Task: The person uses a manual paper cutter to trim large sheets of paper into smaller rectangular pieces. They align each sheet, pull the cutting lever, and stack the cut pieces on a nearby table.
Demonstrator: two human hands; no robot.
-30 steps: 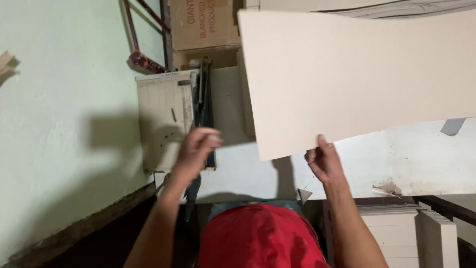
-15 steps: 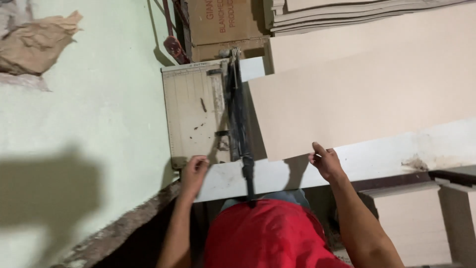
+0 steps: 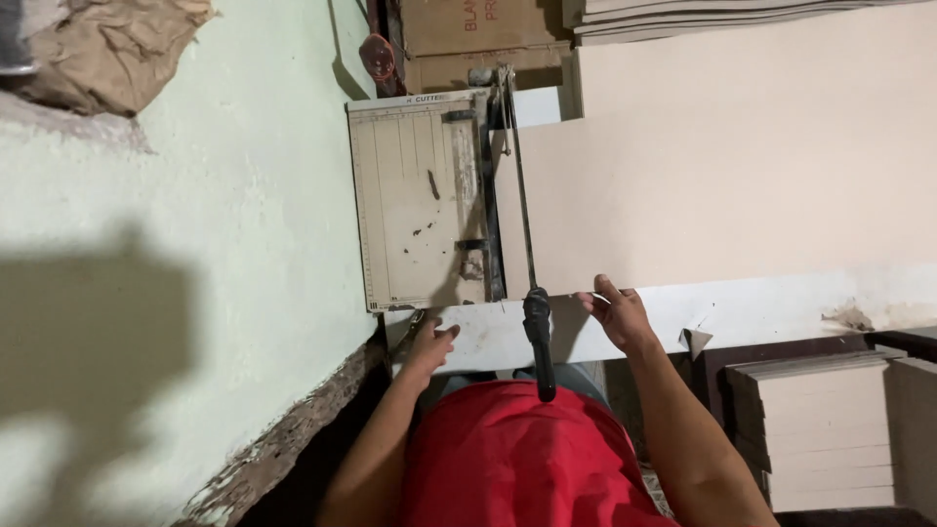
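The large beige sheet [image 3: 742, 185] lay flat across the upper right of the frame, its left edge tucked under the blade arm of the paper cutter [image 3: 420, 200], which sat at the centre top against the pale green wall [image 3: 195, 195]. We saw the right hand [image 3: 613, 314] at the sheet's lower left corner, just right of centre, fingers bent and pressing on the near edge of the sheet; whether the thumb pinched beneath it we could not tell. The left hand [image 3: 432, 344] rested lower down, left of centre, on the front edge of the white table [image 3: 771, 307], fingers loosely spread and holding nothing, just below the cutter's gridded base. Between the two hands the cutter's black handle [image 3: 538, 337] stuck out past the table edge toward the red shirt [image 3: 522, 459] at the bottom centre (the blade arm looked lowered, lying along the base). Above the cutter stood a brown cardboard box [image 3: 468, 39], and a stack of similar beige sheets [image 3: 742, 15] ran along the top right. Another pile of cut beige sheets [image 3: 820, 429] sat at the lower right, below the table. Crumpled brown paper [image 3: 107, 49] showed at the upper left.
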